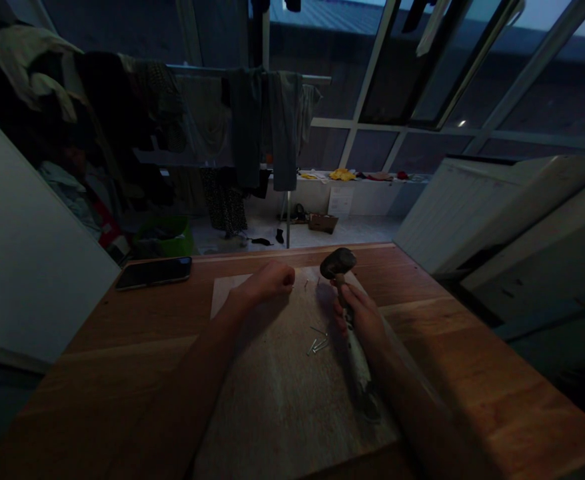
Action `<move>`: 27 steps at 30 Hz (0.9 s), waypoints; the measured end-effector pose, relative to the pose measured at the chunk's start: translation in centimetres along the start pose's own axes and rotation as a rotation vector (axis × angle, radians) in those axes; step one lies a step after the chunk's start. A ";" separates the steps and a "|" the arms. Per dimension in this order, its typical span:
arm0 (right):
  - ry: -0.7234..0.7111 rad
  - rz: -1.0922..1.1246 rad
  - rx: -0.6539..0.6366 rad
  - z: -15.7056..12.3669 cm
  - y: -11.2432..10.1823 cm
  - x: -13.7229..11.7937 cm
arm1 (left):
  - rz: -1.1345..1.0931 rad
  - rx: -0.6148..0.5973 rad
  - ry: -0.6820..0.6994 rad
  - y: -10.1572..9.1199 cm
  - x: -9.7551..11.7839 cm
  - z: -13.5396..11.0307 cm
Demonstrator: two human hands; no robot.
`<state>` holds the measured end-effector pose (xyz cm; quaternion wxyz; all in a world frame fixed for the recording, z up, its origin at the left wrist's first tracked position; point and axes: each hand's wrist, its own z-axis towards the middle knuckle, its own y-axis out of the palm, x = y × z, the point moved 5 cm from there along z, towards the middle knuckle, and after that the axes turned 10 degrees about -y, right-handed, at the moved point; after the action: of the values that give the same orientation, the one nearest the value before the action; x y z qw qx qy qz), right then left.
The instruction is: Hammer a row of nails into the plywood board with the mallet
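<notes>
My right hand (365,313) is wrapped around the handle of a hammer (356,357). The dark head of this hammer is raised over the far right part of a pale wooden board (267,400). Near the board's far edge my left hand (272,279) is closed in a pinch, with a small light bit of what looks like a nail showing under the fingertips. Just right of those fingers a nail (306,283) stands upright in the board, and another nail (318,281) stands beside the hammer head. Several loose nails (317,345) lie in a small pile mid-board.
The board rests on a wooden table (122,360). A dark phone (154,273) lies at the table's far left. Beyond the table are hanging clothes (285,127), a green basket (167,235) and a cardboard box (323,223). A white ribbed appliance (452,207) stands at the right.
</notes>
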<state>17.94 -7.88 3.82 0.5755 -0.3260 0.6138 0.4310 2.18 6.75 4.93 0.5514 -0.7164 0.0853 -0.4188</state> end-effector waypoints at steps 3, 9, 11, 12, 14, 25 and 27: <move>0.003 -0.010 -0.037 -0.1 0.3 -0.2 | -0.188 0.008 -0.002 0.9 -0.5 0.1; 0.014 -0.029 -0.130 -0.1 1.9 -1.7 | -0.357 0.016 -0.011 1.6 -1.6 0.5; 0.022 -0.046 -0.158 -0.1 2.8 -1.9 | -0.375 0.034 -0.004 1.5 -1.7 0.6; 0.023 -0.048 -0.165 -0.1 3.2 -1.8 | -0.381 0.033 0.003 1.5 -1.7 0.6; 0.017 -0.053 -0.174 -0.3 3.8 -1.3 | -0.385 0.035 0.011 1.5 -1.8 0.6; -0.004 -0.030 -0.162 -0.8 3.8 0.4 | -0.335 0.058 -0.049 1.3 -1.9 0.5; -0.005 -0.022 -0.163 -0.9 3.8 0.6 | -0.329 0.068 -0.060 1.3 -2.0 0.4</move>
<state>14.11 -7.03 3.81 0.5533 -0.3775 0.5717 0.4739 1.65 7.76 2.80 0.5015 -0.7138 -0.0638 -0.4847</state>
